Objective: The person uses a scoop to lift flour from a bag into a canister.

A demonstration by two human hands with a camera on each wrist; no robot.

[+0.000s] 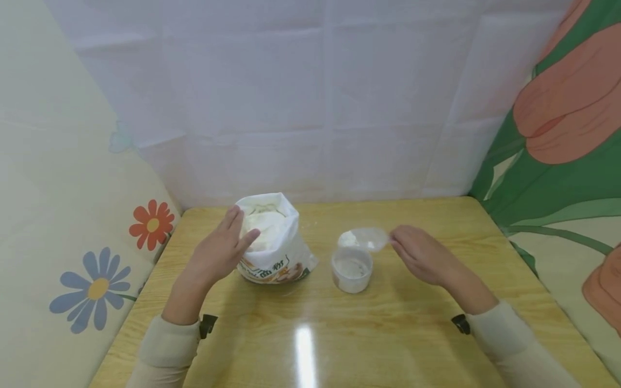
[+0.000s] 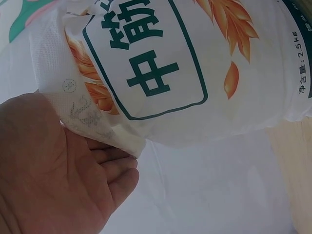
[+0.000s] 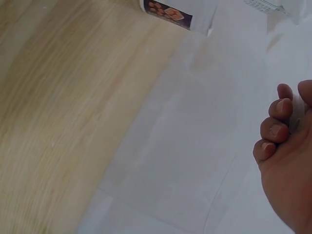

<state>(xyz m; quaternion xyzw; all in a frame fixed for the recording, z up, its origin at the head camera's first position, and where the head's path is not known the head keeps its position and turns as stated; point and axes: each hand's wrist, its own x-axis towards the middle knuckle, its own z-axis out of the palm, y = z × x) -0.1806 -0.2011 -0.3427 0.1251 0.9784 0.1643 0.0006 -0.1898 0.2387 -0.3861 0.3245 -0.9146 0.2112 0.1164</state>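
Pinching the near end of a clear plastic scoop point(image 1: 372, 238) in the right grip point(image 1: 421, 256), with fingers curled in narrow and a small heap of loose white powder point(image 1: 347, 239) at the scoop's far end. Hovering around the far rim of a small, round, translucent white tub point(image 1: 352, 283), at a height hard to judge from above; so, if tipped there, quite likely to shed powder behind the tub instead of inside. Liable to roll or dip, too, if pinched only at that end and loaded at the other (contact barely visible in the right wrist view, hence no judging of firmness). Holding, in the left grip point(image 1: 215, 250), the left edge of the open mouth of an upright white woven flour sack point(image 1: 278, 269) printed with green characters and orange wheat ears, with fingers bent at the soft rim. Standing on the glossy, yellow wood-grained bench point(image 1: 368, 345), left of the tub and apart from it. Possibly prone to folding inward or slumping toward the tub if pulled by that limp rim, and then to puffing flour out. Probably easy to knock the tub askew as well, if bumped by a lowered scoop, with neither grip steadying it.
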